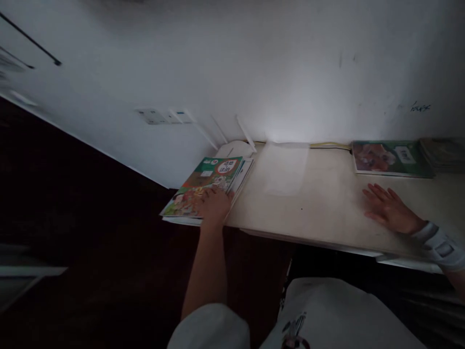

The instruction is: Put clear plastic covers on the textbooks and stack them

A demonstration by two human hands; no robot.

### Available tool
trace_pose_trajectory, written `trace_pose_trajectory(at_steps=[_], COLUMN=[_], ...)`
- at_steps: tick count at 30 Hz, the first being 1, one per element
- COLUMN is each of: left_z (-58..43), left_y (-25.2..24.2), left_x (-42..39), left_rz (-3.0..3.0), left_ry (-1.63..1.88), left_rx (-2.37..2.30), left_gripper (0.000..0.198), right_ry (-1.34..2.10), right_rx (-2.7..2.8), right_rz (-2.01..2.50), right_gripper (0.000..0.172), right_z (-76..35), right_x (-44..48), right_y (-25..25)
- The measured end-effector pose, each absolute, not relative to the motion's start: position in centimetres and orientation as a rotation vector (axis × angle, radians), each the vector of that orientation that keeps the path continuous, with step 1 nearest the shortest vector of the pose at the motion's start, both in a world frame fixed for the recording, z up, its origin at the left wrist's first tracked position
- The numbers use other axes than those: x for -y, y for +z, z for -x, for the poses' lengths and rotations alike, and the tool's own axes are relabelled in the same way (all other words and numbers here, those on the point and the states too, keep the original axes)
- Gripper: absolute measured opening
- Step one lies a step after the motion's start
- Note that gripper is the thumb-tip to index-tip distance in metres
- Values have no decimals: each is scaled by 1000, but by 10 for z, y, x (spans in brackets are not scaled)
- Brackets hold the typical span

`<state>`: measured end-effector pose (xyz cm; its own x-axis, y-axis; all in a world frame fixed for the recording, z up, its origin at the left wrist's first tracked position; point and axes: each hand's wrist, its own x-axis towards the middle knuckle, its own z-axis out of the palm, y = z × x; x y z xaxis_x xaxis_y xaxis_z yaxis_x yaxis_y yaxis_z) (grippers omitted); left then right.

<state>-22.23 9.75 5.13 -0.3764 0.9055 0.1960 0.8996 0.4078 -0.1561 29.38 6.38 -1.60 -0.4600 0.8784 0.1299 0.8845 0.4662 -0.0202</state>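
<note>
One white wall (290, 72) backs a pale desk (327, 194). On the desk's left end lies the stack (198, 184) of books, green cover uppermost; a green book (392, 159) lies at the right. The right hand (390, 211), spread open and holding nothing, is palm-down near that book. The left hand (215, 206) lies on the stack, fingers loosely spread, ungripping. Behind the stack sits a router (232, 148).

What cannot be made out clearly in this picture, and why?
Head view:
- Green illustrated paper book: cover partly hidden by the left hand.
- White rounded device behind that book: near part hidden by it.
- Green rectangular book at right: label too small to read.
- Dark stack beside it: cut off by right edge.
</note>
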Motion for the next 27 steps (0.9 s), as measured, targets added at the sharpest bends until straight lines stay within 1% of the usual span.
trace_pose_trajectory(at_steps=[3,6,8,11,15,16,18,20,21,23,27], left_z=[225,218,218,223,220,215,201,180,166,137,75], left_y=[50,55,67,101,160,172,188,192,191,185,170], left_x=[-93,-86,-83,-78,-59,-52,-41,-36,-35,-37,-46], left_rz=[1633,1681,1754,1744,1612,1639,1687,1773,1846,2070,2623], left_ry=[185,282,355,384,104,-69,-578,-1017,-1150,-1219,-935], left_rx=[2360,2296,2285,2396,2510,2529,2574,2589,2579,2502,2140], left_gripper=[49,46,43,38,35,31,26,24,24,26,31], right_ry=[-105,-127,-124,-119,-115,-88,31,214,309,474,761], right_rx=[2570,2547,2528,2500,2453,2443,2427,2392,2361,2266,2072], right_rz=[1509,1467,1440,1397,1413,1420,1404,1344,1302,1209,1029], right_gripper=[66,64,63,61,52,50,48,50,53,61,77], right_z=[-293,-291,-290,-287,-286,-284,-277,-263,-253,-229,-188], right_x=[-52,-40,-32,-23,-15,-14,-11,-6,-3,3,13], right_y=[-15,-17,-18,-12,5,11,23,32,35,38,30])
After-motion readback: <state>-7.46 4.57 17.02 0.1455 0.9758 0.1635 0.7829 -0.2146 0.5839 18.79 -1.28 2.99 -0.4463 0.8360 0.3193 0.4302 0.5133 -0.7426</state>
